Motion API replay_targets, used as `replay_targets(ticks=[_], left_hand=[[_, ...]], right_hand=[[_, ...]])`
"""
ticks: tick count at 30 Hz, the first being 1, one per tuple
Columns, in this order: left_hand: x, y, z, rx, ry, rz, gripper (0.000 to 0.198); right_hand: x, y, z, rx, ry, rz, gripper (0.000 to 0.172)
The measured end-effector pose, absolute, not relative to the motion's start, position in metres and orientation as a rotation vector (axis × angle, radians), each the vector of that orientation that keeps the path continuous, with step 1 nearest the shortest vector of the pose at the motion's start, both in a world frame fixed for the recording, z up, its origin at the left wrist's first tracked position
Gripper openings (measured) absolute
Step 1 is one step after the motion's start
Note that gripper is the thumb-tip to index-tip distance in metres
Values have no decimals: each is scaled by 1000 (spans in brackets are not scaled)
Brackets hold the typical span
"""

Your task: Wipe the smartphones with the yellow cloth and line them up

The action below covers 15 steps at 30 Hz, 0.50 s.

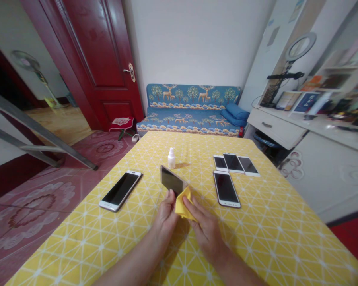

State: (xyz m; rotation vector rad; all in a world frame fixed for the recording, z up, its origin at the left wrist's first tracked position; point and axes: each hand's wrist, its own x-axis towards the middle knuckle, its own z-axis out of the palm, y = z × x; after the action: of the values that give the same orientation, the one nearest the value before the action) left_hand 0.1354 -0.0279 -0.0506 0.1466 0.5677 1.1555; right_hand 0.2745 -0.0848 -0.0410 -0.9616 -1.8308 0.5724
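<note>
My left hand (167, 214) grips the lower end of a dark-screened smartphone (171, 179), holding it tilted up off the table. My right hand (205, 232) presses a yellow cloth (183, 206) against the phone's lower part, and the cloth hides that end. Behind them stands a small white spray bottle (171, 158). A white-framed smartphone (120, 191) lies to the left of my hands. To the right lies another (226, 189), and three more phones (233, 163) sit side by side beyond it. All of these rest screen up on the yellow patterned tablecloth (265, 226).
The table ends at a blue deer-patterned sofa (193, 109) at the far side. A dark red door (86, 59) stands open at the back left. A metal ladder (32, 127) leans at the left over pink floor tiles. White drawers and shelves (274, 127) stand at the right.
</note>
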Motion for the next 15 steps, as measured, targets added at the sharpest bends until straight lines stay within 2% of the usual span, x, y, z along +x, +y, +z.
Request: replay_targets(ticks=[6, 8, 11, 15], left_hand=[[136, -28, -35, 52, 599, 1245, 12], [136, -27, -38, 121, 559, 1319, 20], [136, -24, -42, 162, 547, 1330, 31], [139, -27, -37, 107, 492, 1205, 19]], right_hand=[[275, -86, -36, -943, -1828, 657, 35], [275, -84, -36, -999, -1740, 766, 28], [279, -77, -40, -1171, -1396, 902, 33], [282, -71, -45, -1155, -1029, 915, 40]])
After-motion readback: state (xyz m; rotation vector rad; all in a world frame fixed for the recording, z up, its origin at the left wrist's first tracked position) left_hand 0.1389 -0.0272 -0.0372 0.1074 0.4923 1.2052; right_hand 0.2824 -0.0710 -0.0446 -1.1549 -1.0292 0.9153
